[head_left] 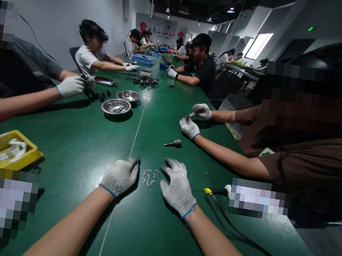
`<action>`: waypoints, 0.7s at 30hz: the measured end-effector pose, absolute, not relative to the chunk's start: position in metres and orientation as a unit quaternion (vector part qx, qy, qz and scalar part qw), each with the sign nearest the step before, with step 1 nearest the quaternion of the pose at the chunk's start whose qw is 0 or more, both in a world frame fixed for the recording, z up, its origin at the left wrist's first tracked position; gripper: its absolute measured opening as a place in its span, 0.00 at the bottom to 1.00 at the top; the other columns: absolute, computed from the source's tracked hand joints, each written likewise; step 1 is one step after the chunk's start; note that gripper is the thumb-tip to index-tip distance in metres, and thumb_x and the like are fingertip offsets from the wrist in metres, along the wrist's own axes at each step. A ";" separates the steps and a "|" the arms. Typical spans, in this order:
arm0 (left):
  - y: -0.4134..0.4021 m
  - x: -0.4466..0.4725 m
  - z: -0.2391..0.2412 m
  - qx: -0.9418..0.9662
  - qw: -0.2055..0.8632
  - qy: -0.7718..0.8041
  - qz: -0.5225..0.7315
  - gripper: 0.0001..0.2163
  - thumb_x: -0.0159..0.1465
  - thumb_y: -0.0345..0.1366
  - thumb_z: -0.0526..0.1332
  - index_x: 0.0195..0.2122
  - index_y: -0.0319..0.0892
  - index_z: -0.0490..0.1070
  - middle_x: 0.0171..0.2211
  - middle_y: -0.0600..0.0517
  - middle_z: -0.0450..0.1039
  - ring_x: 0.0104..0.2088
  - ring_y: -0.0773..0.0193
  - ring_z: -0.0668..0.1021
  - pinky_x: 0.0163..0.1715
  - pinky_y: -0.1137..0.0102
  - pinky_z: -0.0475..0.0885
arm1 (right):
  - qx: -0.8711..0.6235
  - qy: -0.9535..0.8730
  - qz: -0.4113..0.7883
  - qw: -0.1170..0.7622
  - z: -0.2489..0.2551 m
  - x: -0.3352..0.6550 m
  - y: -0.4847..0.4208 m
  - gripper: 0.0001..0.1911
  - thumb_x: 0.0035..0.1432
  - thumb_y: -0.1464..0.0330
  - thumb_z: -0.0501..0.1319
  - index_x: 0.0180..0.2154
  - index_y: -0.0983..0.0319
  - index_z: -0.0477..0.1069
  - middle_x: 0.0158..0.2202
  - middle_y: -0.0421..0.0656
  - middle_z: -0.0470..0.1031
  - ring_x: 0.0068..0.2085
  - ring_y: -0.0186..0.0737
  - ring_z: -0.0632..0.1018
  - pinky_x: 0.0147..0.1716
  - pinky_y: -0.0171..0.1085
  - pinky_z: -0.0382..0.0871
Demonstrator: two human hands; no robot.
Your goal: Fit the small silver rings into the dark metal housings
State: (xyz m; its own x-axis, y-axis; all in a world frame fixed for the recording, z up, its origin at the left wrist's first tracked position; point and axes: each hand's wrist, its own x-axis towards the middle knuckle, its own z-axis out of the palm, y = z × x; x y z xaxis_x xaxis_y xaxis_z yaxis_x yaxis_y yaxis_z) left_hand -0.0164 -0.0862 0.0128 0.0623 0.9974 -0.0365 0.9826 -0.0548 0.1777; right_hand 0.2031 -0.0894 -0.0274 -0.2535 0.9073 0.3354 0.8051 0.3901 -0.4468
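Observation:
Both my hands wear grey knit gloves and rest on the green table. A small heap of several tiny metal rings lies between them. My left hand is curled into a loose fist just left of the rings, and I see nothing in it. On the right of the rings lies my right hand, fingers spread and flat on the table. A small dark metal part lies farther ahead.
A yellow tray sits at my left. Two steel bowls stand farther up the table. A yellow-tipped tool with a black cable lies at my right. Gloved co-workers sit along both sides; one's hands reach in at right.

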 end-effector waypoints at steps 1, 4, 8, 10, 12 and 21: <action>-0.086 -0.017 0.012 0.727 0.080 0.680 0.050 0.21 0.75 0.43 0.50 0.63 0.50 0.75 0.49 0.42 0.84 0.47 0.46 0.86 0.45 0.59 0.77 | -0.550 -0.783 0.098 0.274 -0.028 0.204 -0.089 0.23 0.52 0.74 0.62 0.50 0.64 0.82 0.63 0.57 0.75 0.65 0.61 0.72 0.69 0.65 0.57; -0.087 -0.018 0.010 0.733 0.085 0.673 0.055 0.21 0.75 0.43 0.50 0.63 0.51 0.75 0.49 0.43 0.85 0.46 0.47 0.86 0.45 0.60 0.77 | -0.556 -0.780 0.104 0.268 -0.030 0.205 -0.087 0.24 0.52 0.75 0.62 0.52 0.64 0.82 0.63 0.56 0.75 0.65 0.60 0.73 0.69 0.64 0.58; -0.088 -0.020 0.007 0.738 0.084 0.667 0.060 0.21 0.75 0.43 0.50 0.62 0.50 0.75 0.48 0.43 0.85 0.46 0.49 0.86 0.45 0.61 0.77 | -0.552 -0.782 0.097 0.273 -0.032 0.206 -0.088 0.22 0.54 0.74 0.63 0.51 0.63 0.82 0.62 0.56 0.76 0.64 0.59 0.73 0.69 0.63 0.59; -0.089 -0.021 0.007 0.741 0.088 0.663 0.064 0.21 0.75 0.43 0.50 0.62 0.51 0.76 0.48 0.44 0.85 0.46 0.49 0.86 0.45 0.62 0.77 | -0.550 -0.782 0.090 0.280 -0.033 0.206 -0.089 0.20 0.56 0.73 0.63 0.51 0.63 0.82 0.60 0.55 0.77 0.63 0.58 0.74 0.69 0.62 0.60; -0.089 -0.022 0.007 0.743 0.090 0.660 0.067 0.20 0.75 0.43 0.50 0.61 0.51 0.76 0.48 0.45 0.85 0.46 0.49 0.86 0.44 0.62 0.77 | -0.549 -0.782 0.082 0.285 -0.033 0.205 -0.090 0.19 0.58 0.72 0.63 0.50 0.62 0.82 0.59 0.55 0.78 0.63 0.58 0.75 0.68 0.61 0.61; -0.089 -0.021 0.007 0.742 0.089 0.661 0.071 0.20 0.75 0.44 0.51 0.61 0.51 0.76 0.48 0.46 0.85 0.46 0.51 0.86 0.45 0.64 0.77 | -0.549 -0.782 0.070 0.287 -0.033 0.204 -0.090 0.16 0.60 0.70 0.63 0.49 0.63 0.82 0.59 0.55 0.78 0.61 0.58 0.76 0.67 0.60 0.63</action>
